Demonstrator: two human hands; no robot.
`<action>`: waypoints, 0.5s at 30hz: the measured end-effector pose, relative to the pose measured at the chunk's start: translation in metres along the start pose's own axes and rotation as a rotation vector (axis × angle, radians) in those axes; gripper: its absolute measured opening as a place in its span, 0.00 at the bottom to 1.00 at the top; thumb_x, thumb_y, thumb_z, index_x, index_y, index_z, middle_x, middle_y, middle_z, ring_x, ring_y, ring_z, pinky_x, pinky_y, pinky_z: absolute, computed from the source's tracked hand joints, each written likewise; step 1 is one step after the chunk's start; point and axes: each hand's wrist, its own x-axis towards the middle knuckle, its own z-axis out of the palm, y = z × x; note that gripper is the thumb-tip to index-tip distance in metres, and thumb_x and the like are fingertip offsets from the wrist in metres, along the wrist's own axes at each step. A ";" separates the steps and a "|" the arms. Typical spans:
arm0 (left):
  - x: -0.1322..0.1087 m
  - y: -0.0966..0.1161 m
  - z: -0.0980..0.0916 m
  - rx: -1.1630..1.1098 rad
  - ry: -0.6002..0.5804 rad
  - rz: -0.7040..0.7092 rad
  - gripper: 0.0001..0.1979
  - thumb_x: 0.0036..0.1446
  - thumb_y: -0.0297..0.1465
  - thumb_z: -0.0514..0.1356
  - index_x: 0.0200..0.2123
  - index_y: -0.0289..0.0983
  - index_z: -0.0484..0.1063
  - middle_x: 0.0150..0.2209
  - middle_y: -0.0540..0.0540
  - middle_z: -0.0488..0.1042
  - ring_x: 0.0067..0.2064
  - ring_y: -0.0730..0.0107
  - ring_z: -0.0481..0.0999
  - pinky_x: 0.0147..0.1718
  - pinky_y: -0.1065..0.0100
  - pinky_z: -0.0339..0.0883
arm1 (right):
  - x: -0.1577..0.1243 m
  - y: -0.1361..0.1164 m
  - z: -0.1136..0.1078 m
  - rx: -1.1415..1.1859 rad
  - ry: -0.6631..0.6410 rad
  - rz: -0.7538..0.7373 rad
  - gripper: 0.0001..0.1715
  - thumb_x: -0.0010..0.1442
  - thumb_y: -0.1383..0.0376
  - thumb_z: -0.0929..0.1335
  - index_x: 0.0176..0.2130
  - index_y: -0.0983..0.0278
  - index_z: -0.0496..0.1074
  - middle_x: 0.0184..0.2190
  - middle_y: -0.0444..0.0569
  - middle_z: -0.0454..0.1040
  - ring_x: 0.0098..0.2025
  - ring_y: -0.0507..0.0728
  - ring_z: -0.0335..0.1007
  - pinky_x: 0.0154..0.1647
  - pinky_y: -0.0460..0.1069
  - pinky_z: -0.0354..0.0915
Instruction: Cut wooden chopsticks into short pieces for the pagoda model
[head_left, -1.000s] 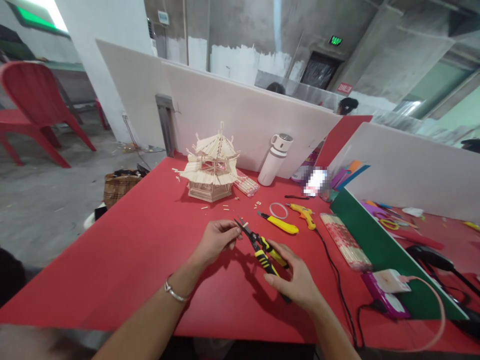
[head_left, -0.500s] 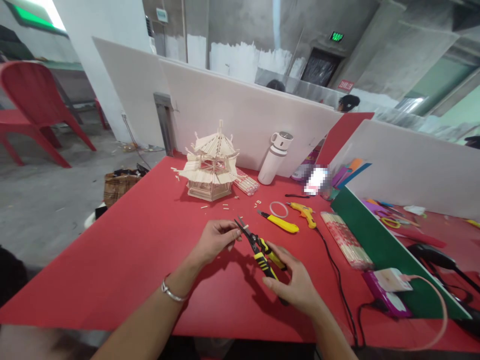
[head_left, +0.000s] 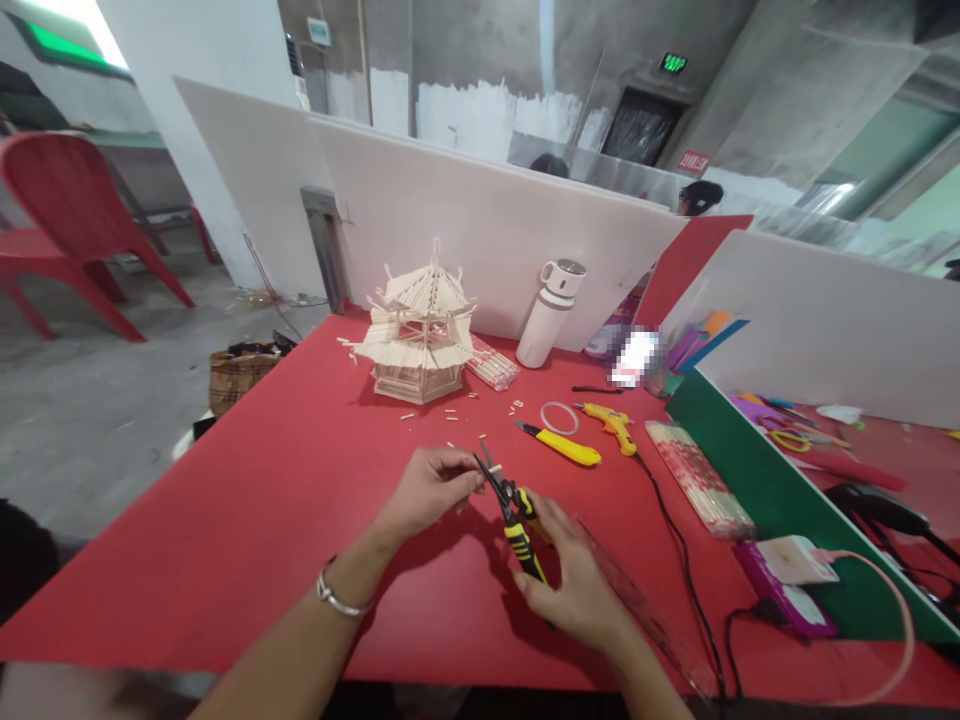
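Between the thumb and fingertips of my left hand [head_left: 429,492] is a thin wooden stick [head_left: 495,468], mostly hidden by the fingers. Its pale end lies at the jaws of the long-nose pliers [head_left: 517,545], whose tips stand apart. My right hand [head_left: 574,575] is wrapped round the black and yellow handles. Beyond both hands stands a pagoda model [head_left: 424,348] built of pale sticks, with two tiers of roof. Short cut stick pieces [head_left: 451,416] are scattered on the red tabletop [head_left: 300,520] in front of it.
A yellow utility knife [head_left: 566,447], a clear ring [head_left: 559,418] and a yellow glue gun [head_left: 611,425] lie to the right. Packed sticks [head_left: 701,480] rest by a green divider [head_left: 750,470]. A white flask [head_left: 549,315] stands at the back. A clear ruler-like strip [head_left: 649,625] lies near my right forearm.
My right hand and the pliers have shifted slightly left, and the handles look closer together. The clear strip beside my right forearm has come into view. My left hand keeps its pinch.
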 end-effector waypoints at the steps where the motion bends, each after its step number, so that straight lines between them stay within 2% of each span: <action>1: 0.000 -0.001 0.001 0.018 -0.007 0.003 0.11 0.46 0.37 0.68 0.24 0.34 0.78 0.17 0.51 0.69 0.17 0.78 0.63 0.18 0.73 0.57 | 0.000 0.000 0.002 0.018 0.000 -0.008 0.47 0.51 0.68 0.69 0.68 0.59 0.58 0.63 0.55 0.67 0.65 0.65 0.64 0.65 0.57 0.64; 6: 0.001 -0.005 0.003 0.101 -0.061 0.023 0.10 0.47 0.35 0.66 0.23 0.33 0.76 0.19 0.51 0.70 0.19 0.78 0.64 0.20 0.74 0.58 | -0.004 0.002 0.011 0.026 0.048 0.006 0.51 0.46 0.75 0.65 0.68 0.60 0.56 0.63 0.55 0.66 0.66 0.64 0.61 0.67 0.60 0.61; 15: 0.000 -0.007 0.004 0.124 -0.090 0.056 0.10 0.50 0.35 0.65 0.26 0.32 0.77 0.21 0.51 0.71 0.19 0.79 0.64 0.19 0.74 0.58 | -0.012 0.009 0.027 -0.080 0.062 0.124 0.54 0.47 0.75 0.63 0.71 0.63 0.50 0.69 0.57 0.58 0.72 0.68 0.49 0.71 0.67 0.52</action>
